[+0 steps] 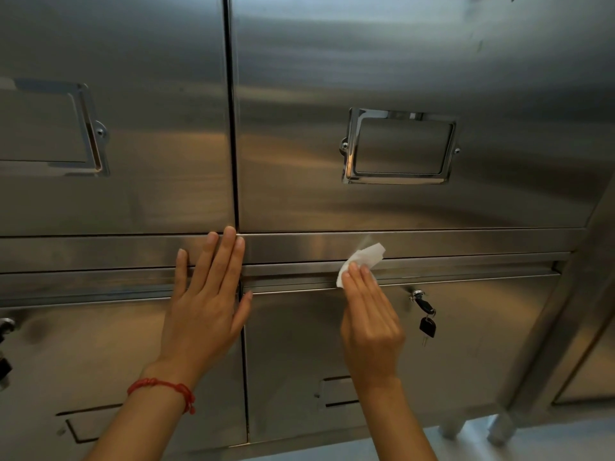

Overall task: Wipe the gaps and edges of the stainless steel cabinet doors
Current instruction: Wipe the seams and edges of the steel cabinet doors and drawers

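A stainless steel cabinet fills the view, with two upper doors [399, 61] and two lower doors [466, 344] split by a horizontal rail [449, 242]. My left hand [208, 304] lies flat with straight fingers on the lower left door and the rail, beside the vertical gap [233, 128]. My right hand [369, 321] pinches a crumpled white wipe [366, 256] and presses it into the horizontal gap along the top edge of the lower right door.
A lock with a black key [426, 322] hangs on the lower right door, right of my right hand. Chrome label frames [399, 146] sit on the upper doors. Another lock [5, 327] shows at the left edge. Cabinet legs [499, 430] stand on a pale floor.
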